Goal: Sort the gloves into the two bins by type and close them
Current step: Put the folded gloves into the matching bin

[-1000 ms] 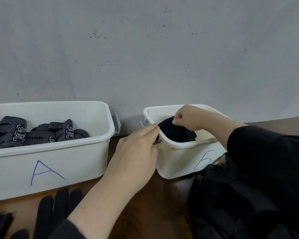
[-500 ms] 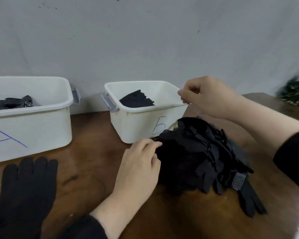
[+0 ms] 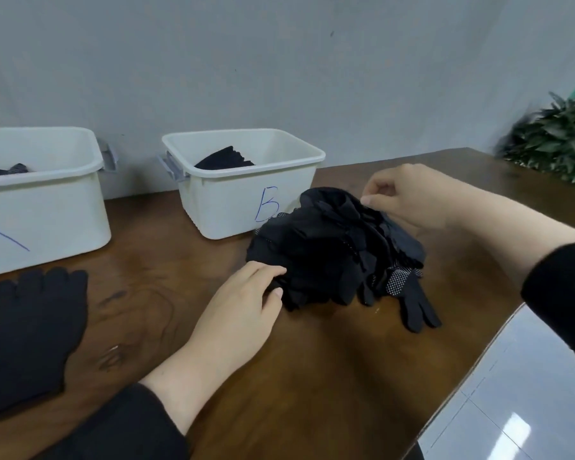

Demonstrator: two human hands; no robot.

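Observation:
A heap of black gloves (image 3: 332, 254) lies on the wooden table just right of white bin B (image 3: 233, 210); one dotted glove (image 3: 409, 290) sticks out at the heap's right. My left hand (image 3: 243, 307) pinches the heap's near left edge between fingers and thumb. My right hand (image 3: 412, 197) pinches a black glove at the top right of the heap. Bin B holds a plain black glove (image 3: 226, 159). Bin A (image 3: 54, 210), at the left, holds patterned gloves (image 3: 14, 169), mostly hidden by its rim. Both bins stand without lids.
A plain black glove (image 3: 30, 327) lies flat on the table at the near left, in front of bin A. The table's edge (image 3: 472, 363) runs diagonally at the right, with tiled floor beyond. A green plant (image 3: 558, 141) stands at the far right. A grey wall backs the bins.
My right hand left bin B, where a black glove now lies, and came down onto the heap. My left hand moved from bin B's rim to the heap's edge. The view swung right.

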